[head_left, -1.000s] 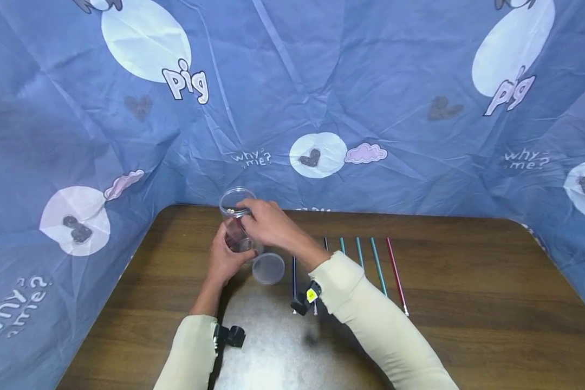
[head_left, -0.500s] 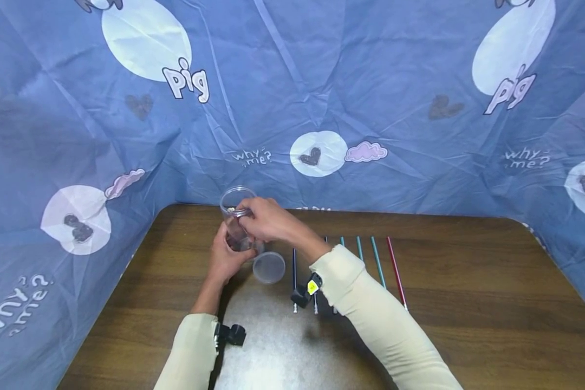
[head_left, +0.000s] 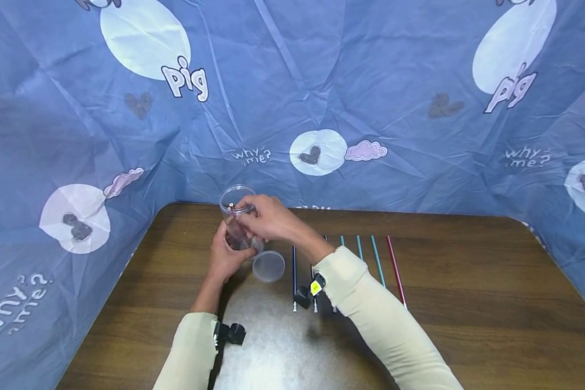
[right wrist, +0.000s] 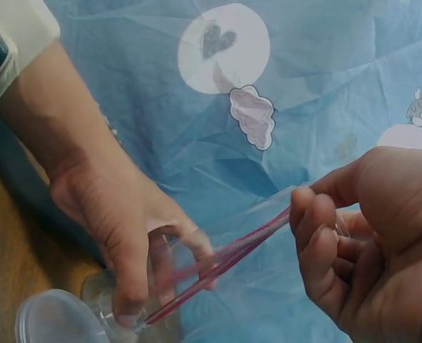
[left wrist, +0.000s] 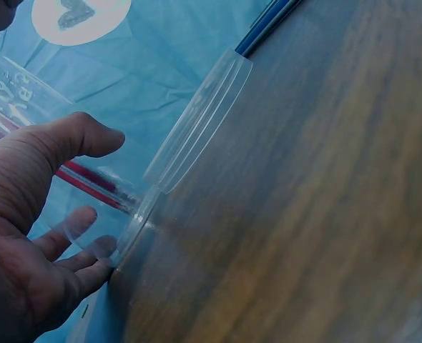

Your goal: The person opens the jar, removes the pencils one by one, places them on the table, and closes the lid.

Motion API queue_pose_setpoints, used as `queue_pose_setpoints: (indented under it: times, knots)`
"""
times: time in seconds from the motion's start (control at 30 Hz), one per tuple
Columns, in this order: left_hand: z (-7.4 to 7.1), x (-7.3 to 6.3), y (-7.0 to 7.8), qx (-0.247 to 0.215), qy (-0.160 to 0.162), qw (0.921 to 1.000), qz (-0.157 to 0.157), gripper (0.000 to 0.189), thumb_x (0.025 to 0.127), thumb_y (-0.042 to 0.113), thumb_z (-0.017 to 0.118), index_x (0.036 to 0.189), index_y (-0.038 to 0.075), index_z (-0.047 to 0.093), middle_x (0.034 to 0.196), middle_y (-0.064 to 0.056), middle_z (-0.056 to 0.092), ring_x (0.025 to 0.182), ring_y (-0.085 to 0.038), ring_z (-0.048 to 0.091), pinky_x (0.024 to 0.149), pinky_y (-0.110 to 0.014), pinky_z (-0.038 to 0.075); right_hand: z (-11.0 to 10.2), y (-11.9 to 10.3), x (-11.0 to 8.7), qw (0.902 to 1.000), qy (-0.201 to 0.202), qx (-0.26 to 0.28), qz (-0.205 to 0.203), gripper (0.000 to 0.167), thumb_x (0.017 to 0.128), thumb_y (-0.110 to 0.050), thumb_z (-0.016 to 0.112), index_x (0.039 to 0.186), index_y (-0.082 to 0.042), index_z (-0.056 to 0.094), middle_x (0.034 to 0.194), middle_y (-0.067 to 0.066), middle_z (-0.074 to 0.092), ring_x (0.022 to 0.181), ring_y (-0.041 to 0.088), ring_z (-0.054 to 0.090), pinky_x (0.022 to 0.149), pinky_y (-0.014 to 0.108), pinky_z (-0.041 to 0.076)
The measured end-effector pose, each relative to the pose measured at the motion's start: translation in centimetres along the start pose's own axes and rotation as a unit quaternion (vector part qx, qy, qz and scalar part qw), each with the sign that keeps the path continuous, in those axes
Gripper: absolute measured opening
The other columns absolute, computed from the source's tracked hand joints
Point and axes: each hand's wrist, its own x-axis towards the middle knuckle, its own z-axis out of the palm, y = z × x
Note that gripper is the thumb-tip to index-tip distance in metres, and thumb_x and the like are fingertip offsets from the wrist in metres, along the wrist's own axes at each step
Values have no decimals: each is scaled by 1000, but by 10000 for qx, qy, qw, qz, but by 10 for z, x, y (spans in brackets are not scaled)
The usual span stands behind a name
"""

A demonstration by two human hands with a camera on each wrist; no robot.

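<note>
Upright at the back left of the table stands a clear plastic jar. My left hand grips its lower part, thumb and fingers curled round the wall. Thin red pencils lean inside it, also seen through the wall in the left wrist view. At the jar's mouth, my right hand has its fingertips over the rim and pinches the upper end of a red pencil, as the right wrist view shows. The clear round lid lies on the table against the jar's right side.
Right of the lid, a row of pencils lies on the wooden table: dark blue ones, teal ones and a red one. My right forearm passes over part of the row. A blue printed cloth hangs behind the table.
Both hands stay at the jar. My right hand shifts very slightly at the rim, and the pencil ends inside the mouth move a little. Lid and row of pencils stay put.
</note>
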Motion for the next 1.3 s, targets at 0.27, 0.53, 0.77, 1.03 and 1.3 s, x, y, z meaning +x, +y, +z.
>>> queue_pose_setpoints:
  times: [0.27, 0.53, 0.77, 1.03, 1.3]
  knots:
    - [1, 3, -15, 164, 27, 9999, -6, 87, 62, -10, 84, 139, 7, 48, 121, -20, 60, 110, -31, 55, 95, -46, 45, 3, -3, 1, 9961, 191, 859, 67, 16, 97, -16, 62, 110, -7, 63, 64, 14, 64, 38, 11, 48, 39, 32, 46]
    - [1, 4, -13, 137, 12, 9999, -26, 87, 61, -10, 84, 139, 7, 49, 125, -19, 60, 113, -30, 54, 98, -46, 43, 6, -3, 1, 9909, 620, 1191, 97, 13, 96, -15, 65, 107, -8, 64, 58, 11, 60, 38, 9, 45, 36, 25, 38]
    - [1, 5, -14, 136, 59, 9999, -69, 88, 61, -11, 84, 140, 8, 49, 124, -20, 60, 111, -29, 55, 95, -43, 44, 7, 1, 2, 9844, 1202, 1205, -455, 14, 96, -18, 66, 106, -8, 63, 51, -3, 50, 41, 6, 43, 39, 21, 33]
    - [0, 4, -14, 421, 95, 9989, -201, 89, 62, -7, 85, 141, 6, 46, 126, -21, 59, 114, -33, 53, 97, -46, 43, 7, 9, 6, 9452, 2623, 1135, -1576, 13, 96, -18, 65, 102, -6, 64, 70, 0, 59, 60, 10, 52, 54, 24, 43]
    - [0, 5, -13, 240, 82, 9995, -183, 91, 61, -9, 85, 141, 6, 46, 126, -22, 59, 114, -36, 56, 98, -49, 45, 8, 8, 8, 9221, 3173, 1079, -1934, 15, 98, -20, 62, 105, -7, 61, 95, 6, 65, 89, 15, 60, 67, 30, 52]
